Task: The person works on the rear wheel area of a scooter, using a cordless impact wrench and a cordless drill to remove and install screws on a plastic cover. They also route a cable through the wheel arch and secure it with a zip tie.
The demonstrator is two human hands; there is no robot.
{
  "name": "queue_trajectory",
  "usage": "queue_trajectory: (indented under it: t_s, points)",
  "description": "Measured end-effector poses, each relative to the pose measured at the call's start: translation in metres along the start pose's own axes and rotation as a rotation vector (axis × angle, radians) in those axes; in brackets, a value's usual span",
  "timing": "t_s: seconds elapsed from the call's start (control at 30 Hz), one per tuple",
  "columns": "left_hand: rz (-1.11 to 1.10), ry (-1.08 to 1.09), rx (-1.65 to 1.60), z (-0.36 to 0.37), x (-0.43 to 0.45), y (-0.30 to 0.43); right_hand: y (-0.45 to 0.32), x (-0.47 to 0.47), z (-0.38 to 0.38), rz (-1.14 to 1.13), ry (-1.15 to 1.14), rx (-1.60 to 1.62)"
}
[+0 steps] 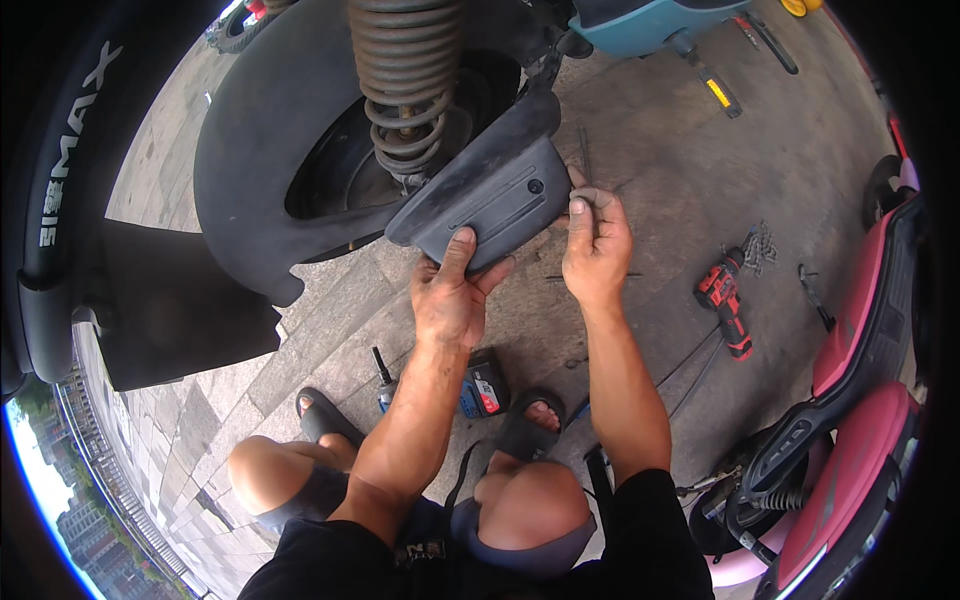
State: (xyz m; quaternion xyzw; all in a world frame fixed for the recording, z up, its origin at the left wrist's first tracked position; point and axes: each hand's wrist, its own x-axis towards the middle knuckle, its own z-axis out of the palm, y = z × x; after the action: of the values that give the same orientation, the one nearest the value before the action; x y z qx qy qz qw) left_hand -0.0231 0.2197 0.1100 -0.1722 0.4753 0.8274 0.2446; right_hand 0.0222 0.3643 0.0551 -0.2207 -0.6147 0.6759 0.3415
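A black plastic cover (495, 202) with raised ribs and a screw in a round recess sits tilted beside the rear wheel of a scooter. My left hand (454, 292) grips its lower edge, thumb on the face and fingers underneath. At the cover's right edge is my right hand (600, 240), with thumb and index finger pinched together; a fingertip reaches the edge. Whether something small is between those fingers cannot be made out. Behind the cover are a rusty coil spring (409, 67) and a black fender (240, 142).
A red cordless drill (726, 300) lies on the paving at right, beside a small chain (761, 247). Between my feet is a blue-and-black power tool with its battery (484, 386). Pink scooter parts (840, 480) stand at right; a blue scooter body (660, 30) is above.
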Motion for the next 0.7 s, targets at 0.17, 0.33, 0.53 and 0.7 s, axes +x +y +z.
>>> queue_trajectory:
  t_s: [0.17,0.33,0.53,0.7]
  points:
    - [0.006,-0.036,0.023,-0.004,0.005,0.006,0.006,-0.003,0.001,-0.045,0.011,0.06]
    - [-0.008,-0.008,0.033,-0.004,0.005,0.006,-0.007,0.014,-0.016,0.011,0.043,-0.037]
    - [-0.015,0.008,0.008,-0.002,0.002,0.004,-0.038,0.048,-0.023,0.222,-0.261,0.079]
    - [-0.003,0.015,-0.009,-0.001,0.003,0.003,-0.061,0.064,-0.007,0.263,-0.457,-0.181]
